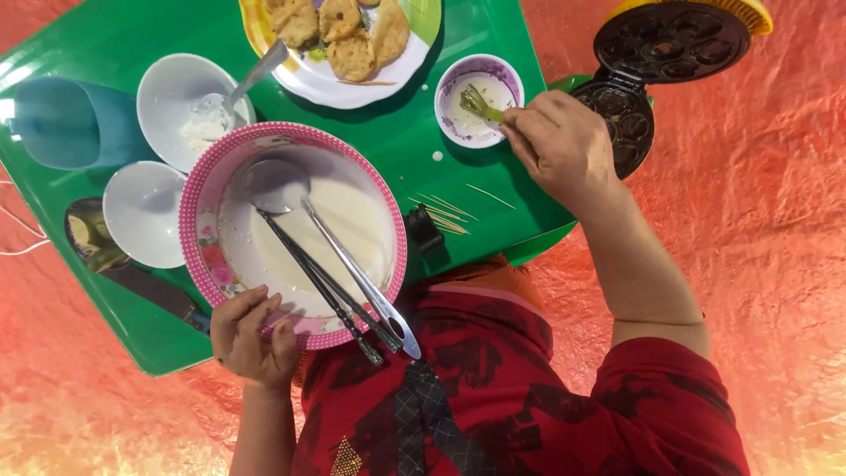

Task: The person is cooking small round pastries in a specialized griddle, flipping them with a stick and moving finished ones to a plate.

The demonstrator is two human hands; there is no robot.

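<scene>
Right hand (564, 145) pinching small green brush (480, 103) in small purple-rimmed bowl (507, 70). Left hand (254, 337) clamped on rim of big pink-rimmed batter bowl (198, 189) near green bench (423, 145) edge. Risk: bowl tipping, ladle (282, 187) and tongs (326, 282) sliding out, batter spilling; drips off brush.

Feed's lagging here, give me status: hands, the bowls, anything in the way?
Left hand grips pink bowl rim. Right hand holds green brush in small bowl. Ladle and tongs rest in batter; toothpicks lie between the bowls.
</scene>
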